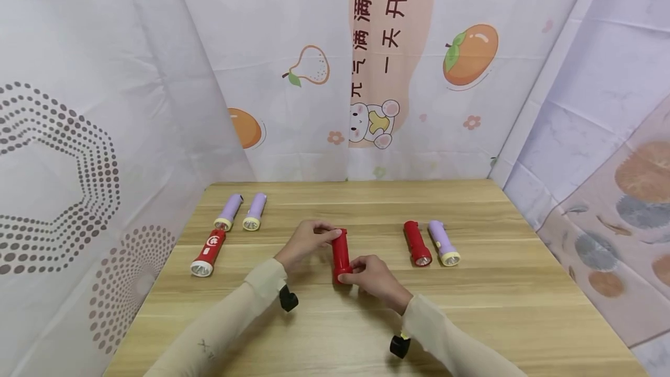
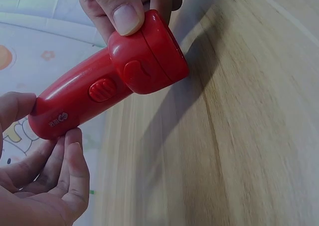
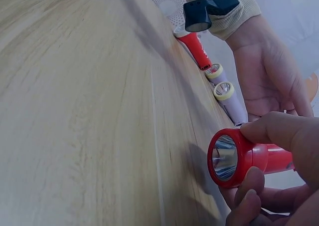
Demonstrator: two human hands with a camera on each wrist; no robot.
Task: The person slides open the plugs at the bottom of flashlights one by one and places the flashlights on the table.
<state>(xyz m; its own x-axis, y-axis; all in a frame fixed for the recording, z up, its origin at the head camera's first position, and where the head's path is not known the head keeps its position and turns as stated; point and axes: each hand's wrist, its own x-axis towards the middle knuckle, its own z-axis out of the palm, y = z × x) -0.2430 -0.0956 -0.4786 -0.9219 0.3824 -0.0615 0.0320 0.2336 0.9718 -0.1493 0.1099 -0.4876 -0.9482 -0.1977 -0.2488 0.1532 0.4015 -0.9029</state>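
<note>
My left grip [image 1: 306, 242] pinches the red flashlight's [image 1: 341, 252] far end; my right grip [image 1: 378, 277] holds its near, shiny end, probably to keep it steady over the middle of the tabletop [image 1: 481, 319]. Other flashlights [image 1: 416, 243] lie left and right.

The curtain [image 1: 293, 16] reads “元气满满的一天开始”; white print [image 2: 62, 116] on the held red flashlight [image 2: 79, 91] is illegible.

Looked forward and down from the head, well above the tabletop [image 1: 471, 319]. Shared the held red flashlight [image 1: 341, 252] with both wrist views, close and tilted: faced apparently the back curtain [image 2: 60, 31] from the left, the lens [image 3: 224, 157] from the right.
</note>
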